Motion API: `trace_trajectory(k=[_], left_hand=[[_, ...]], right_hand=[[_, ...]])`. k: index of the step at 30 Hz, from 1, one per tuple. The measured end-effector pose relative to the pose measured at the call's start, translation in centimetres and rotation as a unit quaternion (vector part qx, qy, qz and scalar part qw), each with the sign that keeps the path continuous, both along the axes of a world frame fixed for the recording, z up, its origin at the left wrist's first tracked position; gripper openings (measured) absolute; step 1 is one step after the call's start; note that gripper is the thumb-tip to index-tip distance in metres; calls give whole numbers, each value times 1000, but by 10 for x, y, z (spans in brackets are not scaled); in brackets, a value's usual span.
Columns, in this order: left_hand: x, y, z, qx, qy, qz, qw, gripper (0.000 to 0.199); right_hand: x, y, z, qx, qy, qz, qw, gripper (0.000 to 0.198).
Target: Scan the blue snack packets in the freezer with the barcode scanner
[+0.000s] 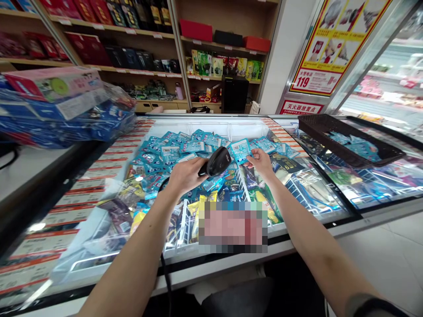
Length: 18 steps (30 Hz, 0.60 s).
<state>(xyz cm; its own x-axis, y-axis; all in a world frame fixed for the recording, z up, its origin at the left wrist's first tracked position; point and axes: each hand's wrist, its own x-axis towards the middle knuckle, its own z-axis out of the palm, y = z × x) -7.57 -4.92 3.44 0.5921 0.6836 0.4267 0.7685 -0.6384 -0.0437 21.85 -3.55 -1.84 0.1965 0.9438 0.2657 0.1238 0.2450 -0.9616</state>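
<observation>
My left hand point(187, 176) is wrapped round the handle of a black barcode scanner point(218, 162), whose head points up and to the right. A black cable hangs down from that side past my left forearm. Between its fingertips my right hand point(260, 163) pinches the right edge of a small blue packet point(240, 151), held just right of the scanner. Many more blue packets point(172, 152) lie in a loose heap on the glass lid of a chest freezer point(205, 282), around and behind both hands.
Through the glass, wire baskets with wrapped goods point(198, 211) show. At right a dark brown basket point(350, 140) holds some blue packets. Boxes in plastic wrap point(66, 108) are stacked at left. Shelves point(132, 33) stand behind the freezer. A pixelated patch hides the front middle.
</observation>
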Motion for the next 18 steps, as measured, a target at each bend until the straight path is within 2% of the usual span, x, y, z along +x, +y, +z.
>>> trace_trajectory(k=[11,18], left_hand=[[7,-4,0,-8,20,-8,1000,37],[11,-4,0,-6,26,-16,1000,37]], right_hand=[[0,5,-11,10,29,-34,999,41],[2,7,-12,17,39,-21,999,41]])
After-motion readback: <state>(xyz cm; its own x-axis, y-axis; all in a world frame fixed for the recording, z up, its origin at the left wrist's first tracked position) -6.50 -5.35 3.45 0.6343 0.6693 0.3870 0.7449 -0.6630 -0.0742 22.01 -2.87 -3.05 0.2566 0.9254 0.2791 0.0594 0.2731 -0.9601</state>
